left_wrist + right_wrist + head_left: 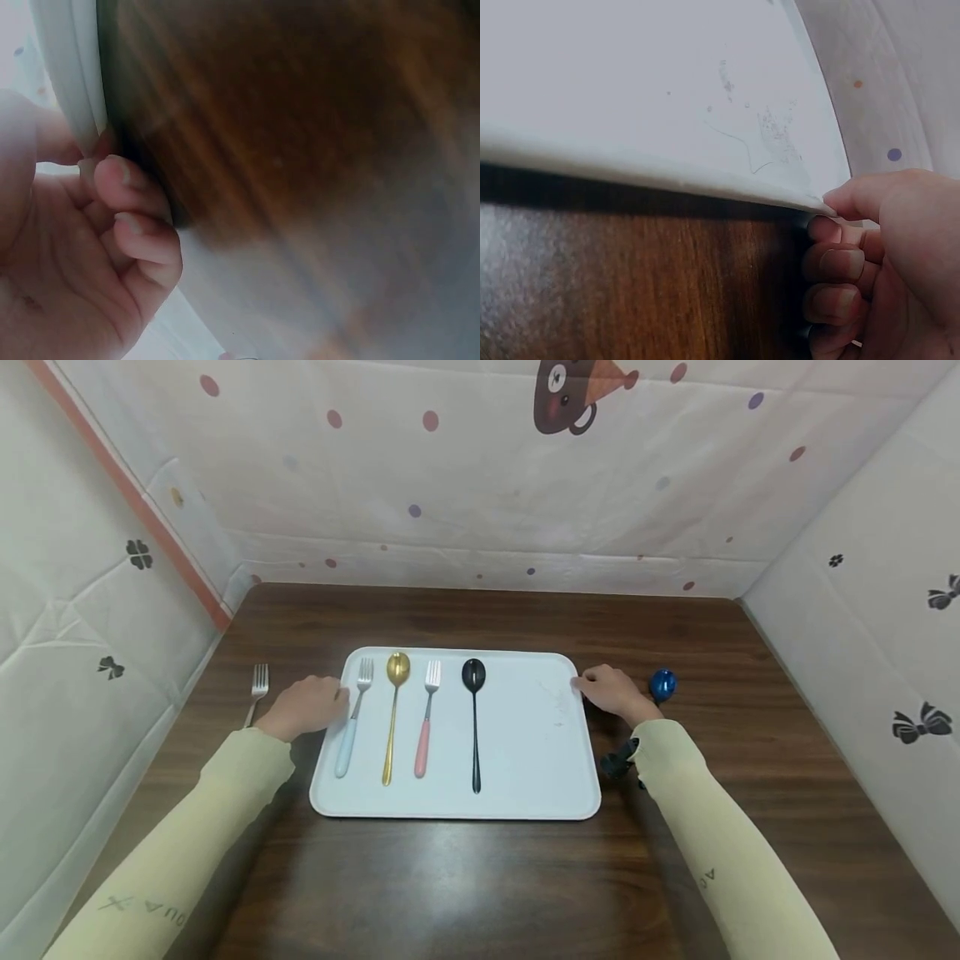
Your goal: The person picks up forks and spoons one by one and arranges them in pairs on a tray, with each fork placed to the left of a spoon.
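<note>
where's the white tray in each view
Head: the white tray lies mid-table, four pieces of cutlery on its left half.
Left wrist: only its rim shows, top left, above the left hand.
Right wrist: its bare surface fills the top, the right hand at its edge.
Shared landmark: the dark wooden table under the tray, seen in all three.

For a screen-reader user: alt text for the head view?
Two hands, left hand and right hand, grip opposite edges of a white tray on a wooden table. The tray holds two forks and two spoons in a row.
</note>
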Demonstrator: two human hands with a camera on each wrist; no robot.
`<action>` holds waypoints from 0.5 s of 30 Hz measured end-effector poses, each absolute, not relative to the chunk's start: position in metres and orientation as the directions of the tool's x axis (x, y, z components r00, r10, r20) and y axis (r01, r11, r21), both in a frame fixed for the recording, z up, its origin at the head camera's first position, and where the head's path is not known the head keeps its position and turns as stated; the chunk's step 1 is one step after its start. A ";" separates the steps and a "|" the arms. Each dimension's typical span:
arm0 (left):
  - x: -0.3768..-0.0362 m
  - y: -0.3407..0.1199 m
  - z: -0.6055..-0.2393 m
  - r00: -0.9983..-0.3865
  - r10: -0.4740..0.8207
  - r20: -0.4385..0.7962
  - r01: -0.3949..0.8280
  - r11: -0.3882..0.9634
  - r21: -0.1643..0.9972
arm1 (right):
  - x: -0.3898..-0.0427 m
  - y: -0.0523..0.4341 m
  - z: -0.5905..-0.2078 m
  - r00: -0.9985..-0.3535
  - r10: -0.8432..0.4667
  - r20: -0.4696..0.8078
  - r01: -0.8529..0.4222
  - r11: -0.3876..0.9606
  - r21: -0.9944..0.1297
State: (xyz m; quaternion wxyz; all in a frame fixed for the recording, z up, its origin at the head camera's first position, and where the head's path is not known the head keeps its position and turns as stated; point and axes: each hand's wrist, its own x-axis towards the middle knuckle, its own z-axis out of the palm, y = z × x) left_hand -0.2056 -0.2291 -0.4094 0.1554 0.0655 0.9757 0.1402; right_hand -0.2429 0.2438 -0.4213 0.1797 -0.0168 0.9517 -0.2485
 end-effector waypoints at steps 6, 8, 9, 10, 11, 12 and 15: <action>-0.205 -0.233 -0.405 -0.930 0.170 -0.327 0.058 0.944 0.326 | -0.244 0.239 -0.420 -0.933 -0.123 -0.338 0.048 0.888 -0.457; -0.204 -0.234 -0.403 -0.928 0.181 -0.325 0.071 0.944 0.323 | -0.244 0.238 -0.420 -0.935 -0.121 -0.333 0.046 0.890 -0.454; -0.203 -0.235 -0.402 -0.928 0.190 -0.321 0.083 0.944 0.318 | -0.244 0.238 -0.420 -0.935 -0.119 -0.334 0.049 0.890 -0.453; -0.203 -0.235 -0.401 -0.928 0.199 -0.313 0.097 0.945 0.313 | -0.244 0.238 -0.420 -0.935 -0.117 -0.335 0.050 0.891 -0.451; -0.202 -0.236 -0.400 -0.930 0.206 -0.304 0.108 0.945 0.309 | -0.244 0.239 -0.419 -0.935 -0.116 -0.335 0.051 0.892 -0.449; -0.202 -0.237 -0.399 -0.932 0.209 -0.295 0.116 0.946 0.303 | -0.244 0.239 -0.419 -0.935 -0.113 -0.335 0.053 0.892 -0.448; -0.200 -0.242 -0.398 -0.942 0.215 -0.258 0.139 0.949 0.282 | -0.243 0.241 -0.419 -0.937 -0.107 -0.333 0.056 0.894 -0.445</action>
